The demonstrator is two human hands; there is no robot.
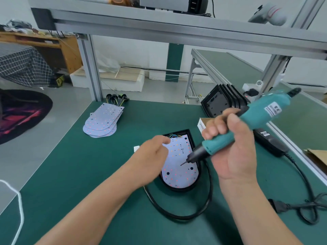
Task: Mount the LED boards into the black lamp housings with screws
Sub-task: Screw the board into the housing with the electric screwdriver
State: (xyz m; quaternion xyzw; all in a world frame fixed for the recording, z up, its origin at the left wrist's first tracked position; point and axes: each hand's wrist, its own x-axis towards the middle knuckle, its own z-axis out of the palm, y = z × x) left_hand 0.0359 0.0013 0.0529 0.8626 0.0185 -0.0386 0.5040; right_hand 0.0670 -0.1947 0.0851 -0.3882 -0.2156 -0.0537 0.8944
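A black lamp housing [192, 137] lies in the middle of the green bench with a white LED board [178, 172] set inside it. My right hand [231, 149] grips a teal electric screwdriver [256, 119], tilted, its bit tip [182, 163] just above the board's middle. My left hand [155, 152] hovers at the board's left edge, blurred, fingers loosely curled, and I see nothing held in it. A stack of spare LED boards [101, 122] with wires lies at the far left of the bench. More black housings [221, 101] stand upright at the back right.
The screwdriver's black cable [177, 215] loops around the housing's near side. A black power adapter [269, 142] and its cord with plug [281, 206] lie to the right. A small cardboard box [201, 124] sits behind my right hand. An aluminium frame post [92, 71] rises at the back left.
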